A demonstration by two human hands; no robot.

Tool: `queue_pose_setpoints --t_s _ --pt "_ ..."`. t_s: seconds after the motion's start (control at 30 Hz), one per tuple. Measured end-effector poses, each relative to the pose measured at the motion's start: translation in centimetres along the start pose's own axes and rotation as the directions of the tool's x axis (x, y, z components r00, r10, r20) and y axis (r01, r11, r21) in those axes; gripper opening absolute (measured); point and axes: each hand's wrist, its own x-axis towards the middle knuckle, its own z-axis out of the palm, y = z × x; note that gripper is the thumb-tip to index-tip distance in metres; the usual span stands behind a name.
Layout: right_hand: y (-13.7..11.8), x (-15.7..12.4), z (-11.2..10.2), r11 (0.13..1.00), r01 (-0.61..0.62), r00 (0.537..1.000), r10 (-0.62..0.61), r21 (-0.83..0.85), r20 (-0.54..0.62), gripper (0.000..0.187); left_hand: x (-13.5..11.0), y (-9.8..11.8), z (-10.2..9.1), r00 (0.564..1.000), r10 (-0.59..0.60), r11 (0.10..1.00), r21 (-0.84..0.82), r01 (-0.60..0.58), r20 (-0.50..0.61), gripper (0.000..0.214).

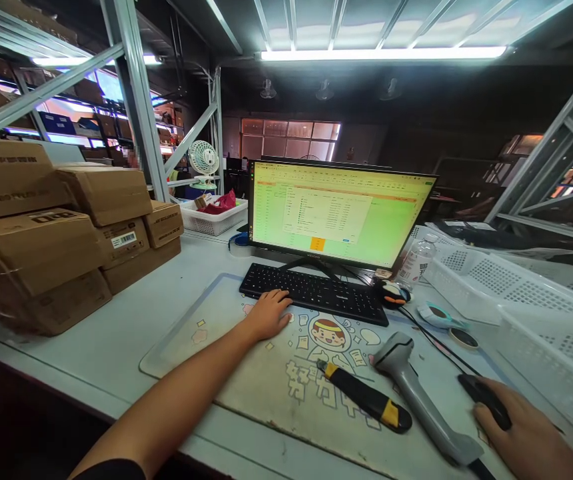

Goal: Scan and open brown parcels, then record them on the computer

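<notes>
My left fingers (pixel 278 295), loosely spread and gripping nothing, rest on the left part of the black keyboard (pixel 326 293) beneath them; my right fingers (pixel 491 424) curl around the black computer mouse (pixel 481 396). I'd steer lightly, avoiding the grey barcode scanner (pixel 422 400) to their left.

Hands (pixel 268 316) on keyboard (pixel 324 295) and mouse (pixel 486 399)

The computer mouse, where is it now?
In the head view, the black mouse is at the lower right, with the right hand on it, just right of the grey scanner.
</notes>
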Motion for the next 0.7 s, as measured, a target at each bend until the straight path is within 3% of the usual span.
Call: queue_pose_setpoints --t_s 0.3,0.7 --pt "1.2 0.1 0.1 0.997 0.004 0.999 0.0 -0.083 0.051 0.047 -0.1 0.3 -0.5 1.0 -0.008 1.0 0.009 0.008 0.02 0.043" --pt "-0.3 -0.5 -0.5 0.99 0.015 0.999 -0.008 -0.14 0.05 0.056 0.0 0.3 -0.5 1.0 -0.004 1.0 0.006 0.004 0.018 0.043"
